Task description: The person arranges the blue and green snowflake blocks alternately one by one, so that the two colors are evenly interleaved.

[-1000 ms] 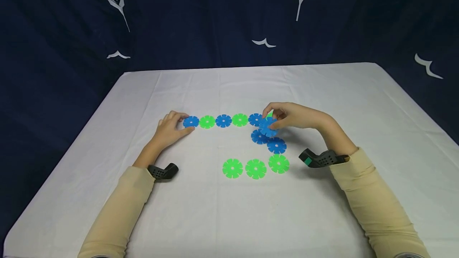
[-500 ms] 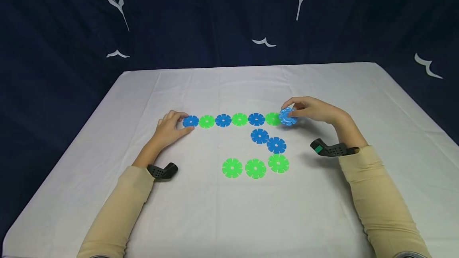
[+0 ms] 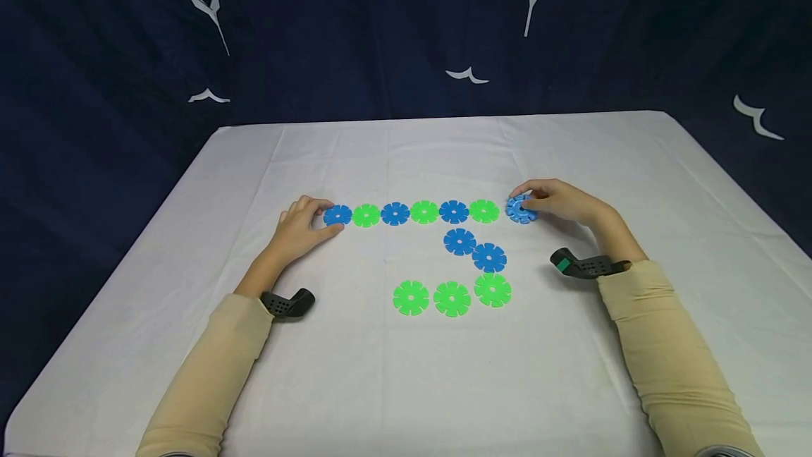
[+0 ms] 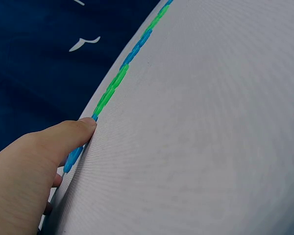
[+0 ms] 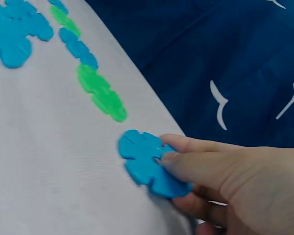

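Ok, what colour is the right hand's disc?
The disc is blue, clearest in the right wrist view.

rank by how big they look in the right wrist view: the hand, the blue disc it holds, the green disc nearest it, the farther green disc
1. Right hand
2. Held blue disc
3. Nearest green disc
4. Farther green disc
Nearness to the camera leaves real disc sizes unsure.

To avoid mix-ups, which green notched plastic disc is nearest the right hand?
The rightmost green notched plastic disc in the back row; other greens lie farther away.
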{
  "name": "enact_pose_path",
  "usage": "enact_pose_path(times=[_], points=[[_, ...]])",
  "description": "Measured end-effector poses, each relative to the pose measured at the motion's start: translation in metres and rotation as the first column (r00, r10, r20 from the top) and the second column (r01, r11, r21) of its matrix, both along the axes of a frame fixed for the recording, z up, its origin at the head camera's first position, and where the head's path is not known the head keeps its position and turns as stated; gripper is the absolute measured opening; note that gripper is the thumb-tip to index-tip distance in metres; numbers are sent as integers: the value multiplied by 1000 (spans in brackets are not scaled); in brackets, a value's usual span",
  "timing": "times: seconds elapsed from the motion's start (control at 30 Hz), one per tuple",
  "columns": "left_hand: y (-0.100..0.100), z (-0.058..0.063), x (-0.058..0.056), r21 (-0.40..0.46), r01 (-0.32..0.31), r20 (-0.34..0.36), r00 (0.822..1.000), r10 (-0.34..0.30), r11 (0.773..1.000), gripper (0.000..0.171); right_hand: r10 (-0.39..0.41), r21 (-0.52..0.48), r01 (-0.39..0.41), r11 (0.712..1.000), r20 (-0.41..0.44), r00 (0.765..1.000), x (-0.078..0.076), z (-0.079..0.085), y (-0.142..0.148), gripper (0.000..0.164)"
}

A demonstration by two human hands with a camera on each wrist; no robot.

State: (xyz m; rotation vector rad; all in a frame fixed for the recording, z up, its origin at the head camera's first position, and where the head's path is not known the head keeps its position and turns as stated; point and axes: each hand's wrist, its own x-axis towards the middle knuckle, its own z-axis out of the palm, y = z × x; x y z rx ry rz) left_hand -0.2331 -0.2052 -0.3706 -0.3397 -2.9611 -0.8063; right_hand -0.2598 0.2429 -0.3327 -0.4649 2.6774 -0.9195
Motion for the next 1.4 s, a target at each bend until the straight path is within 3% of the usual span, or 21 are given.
enact_pose_path(times=[0.13,0.4,0.63,0.77,1.4], points=[[0,0,0,1,-3,3,1000,3,1000,57,-14,3,14,1000,-48,999,-3,-6,-3,31],[0,2,2,-2,-1,7,1000,1,1000,58,-35,-6,35,999,-62,997,-4,-10,-6,31],[0,2,1,-4,3,6,1000,-3,1000,57,37,57,-40,998,49,998,3,-1,0,50],[0,3,1,-4,5,6,1000,-5,1000,57,63,86,-69,994,66,996,3,0,2,59],[0,2,2,0,7,8,1000,-7,1000,57,58,40,-59,997,17,998,3,-5,-7,55]])
